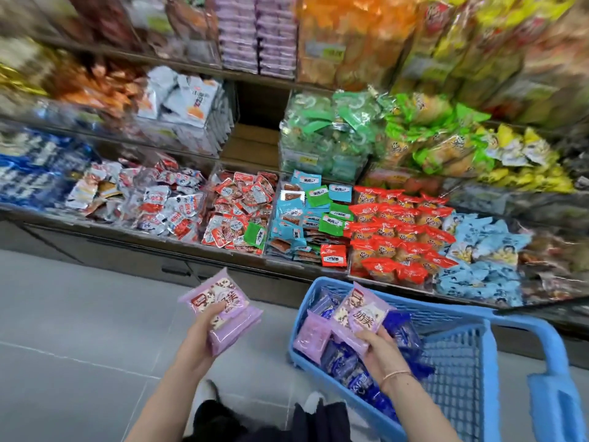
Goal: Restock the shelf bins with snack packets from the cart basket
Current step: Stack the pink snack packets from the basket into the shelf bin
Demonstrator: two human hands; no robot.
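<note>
My left hand (204, 327) grips a small stack of purple snack packets (223, 309) above the floor, left of the cart. Over the blue cart basket (459, 349), my right hand (379, 347) holds another purple packet stack (361, 314). Inside the basket lie one more purple packet (310, 338) and several dark blue packets (347, 366). Clear shelf bins (239, 208) in front hold red, teal, green and silver packets. One bin on the middle shelf (255, 135) stands bare between white and green packets.
The blue cart handle (541, 349) sticks out at the right. Grey tiled floor (79, 330) spreads to the left. Upper shelves carry purple packets (258, 33) and orange bags (350, 39). My dark trousers and white shoes show at the bottom edge.
</note>
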